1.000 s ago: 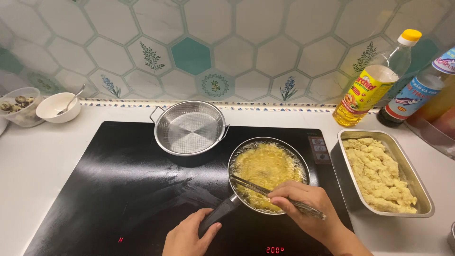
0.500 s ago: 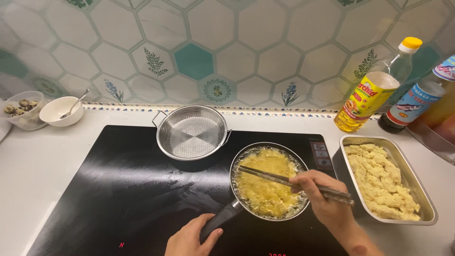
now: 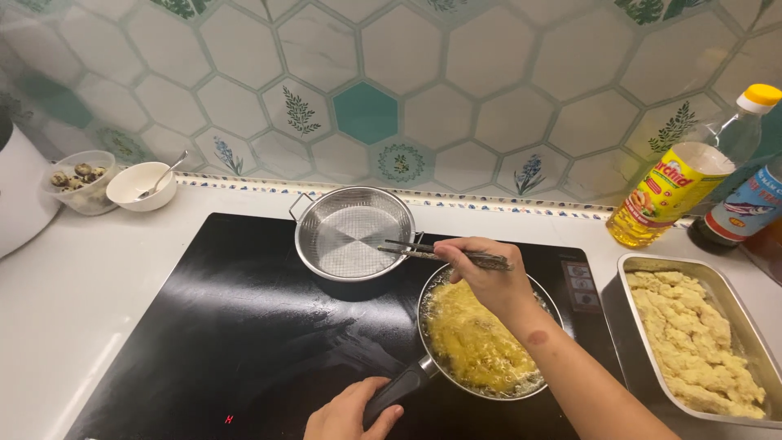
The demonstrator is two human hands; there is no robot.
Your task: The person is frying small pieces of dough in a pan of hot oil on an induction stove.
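Fingers of the right hand [image 3: 487,281] pinch a pair of chopsticks [image 3: 436,250] level, tips out over the steel strainer [image 3: 355,233] — nothing caught between them. Left hand [image 3: 350,411] wraps the black handle of the pan [image 3: 485,341], which sits on the dark cooktop [image 3: 204,326] full of bubbling yellow batter. Right of it, a metal tray [image 3: 696,342] holds pale lumps.

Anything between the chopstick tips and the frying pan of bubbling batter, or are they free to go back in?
Nothing visible blocks them. The right hand holds the chopsticks with the tips over the strainer rim, beside the frying pan. The left hand grips the pan's handle at the near side.
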